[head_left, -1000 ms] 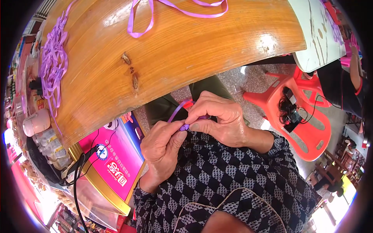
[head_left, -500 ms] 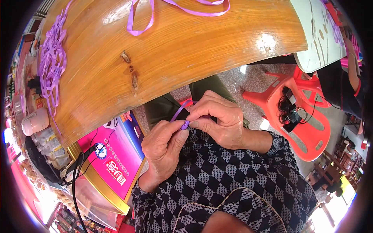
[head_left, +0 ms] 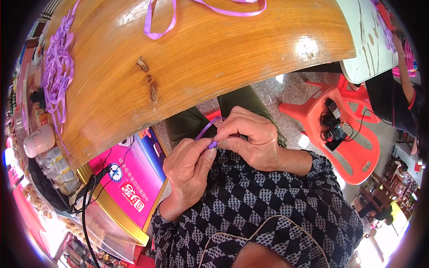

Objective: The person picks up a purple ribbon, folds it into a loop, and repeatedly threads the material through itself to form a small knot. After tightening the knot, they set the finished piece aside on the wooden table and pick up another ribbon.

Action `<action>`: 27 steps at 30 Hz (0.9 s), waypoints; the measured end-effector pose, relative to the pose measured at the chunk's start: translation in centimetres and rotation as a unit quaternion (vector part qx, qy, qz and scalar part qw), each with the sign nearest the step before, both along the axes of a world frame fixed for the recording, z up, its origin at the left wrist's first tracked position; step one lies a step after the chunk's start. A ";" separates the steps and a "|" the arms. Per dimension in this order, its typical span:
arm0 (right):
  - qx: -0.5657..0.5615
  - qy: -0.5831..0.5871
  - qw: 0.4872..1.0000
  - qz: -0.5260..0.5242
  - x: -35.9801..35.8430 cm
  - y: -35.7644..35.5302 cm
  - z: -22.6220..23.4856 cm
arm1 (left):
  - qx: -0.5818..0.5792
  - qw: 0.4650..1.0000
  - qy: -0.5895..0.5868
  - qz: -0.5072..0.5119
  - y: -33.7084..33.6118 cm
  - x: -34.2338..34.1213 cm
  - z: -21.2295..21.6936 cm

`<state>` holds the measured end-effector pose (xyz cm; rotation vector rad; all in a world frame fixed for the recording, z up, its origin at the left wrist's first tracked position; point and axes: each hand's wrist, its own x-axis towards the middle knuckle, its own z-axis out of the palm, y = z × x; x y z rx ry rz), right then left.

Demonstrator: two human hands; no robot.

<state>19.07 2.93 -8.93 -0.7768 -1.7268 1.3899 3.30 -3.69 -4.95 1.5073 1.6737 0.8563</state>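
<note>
Left hand: The left hand [head_left: 185, 165] pinches with the thumb and index finger; the tips are closed on a small bunched piece [head_left: 212, 145] of purple ribbon [head_left: 204, 129].
Right hand: The right hand [head_left: 250, 138] pinches the same piece from the other side, its tips almost touching those of the left. Probably both hands are needed because the piece is so small and soft.
Bunched piece: It sits between the two pairs of fingertips, above the lap and just off the table edge. Whether it is a knot or only a fold, one cannot tell, since the fingers cover most of it.
Ribbon curve: From the pinch the purple ribbon rises in an arc and passes behind the right hand; it hangs loose, maybe so that it does not pull at the fingers.
Lap: Dark green trousers [head_left: 241, 100] are under the hands; the work is held close to the body, perhaps for seeing it better.
Wooden table: On the wooden table [head_left: 223, 58], a ribbon heap [head_left: 58, 71] lies along the left side, seemingly to be within reach, and loose ribbon loops [head_left: 154, 35] lie at the far side.
Red stool: To the right, the red stool [head_left: 313, 109] carries a tangle of black cables [head_left: 330, 124], apparently used as a shelf.
</note>
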 end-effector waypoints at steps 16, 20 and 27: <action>0.055 0.020 0.998 -0.025 -0.7 -0.4 -0.6 | 0.102 0.983 0.145 -0.057 0.2 0.2 -0.1; 0.026 0.038 0.998 -0.040 -0.8 -0.5 -0.6 | 0.091 0.988 0.116 -0.054 0.2 0.2 0.0; 0.001 0.029 1.000 0.010 -0.4 -0.6 -1.0 | 0.108 0.981 0.160 -0.034 -0.1 0.5 -0.2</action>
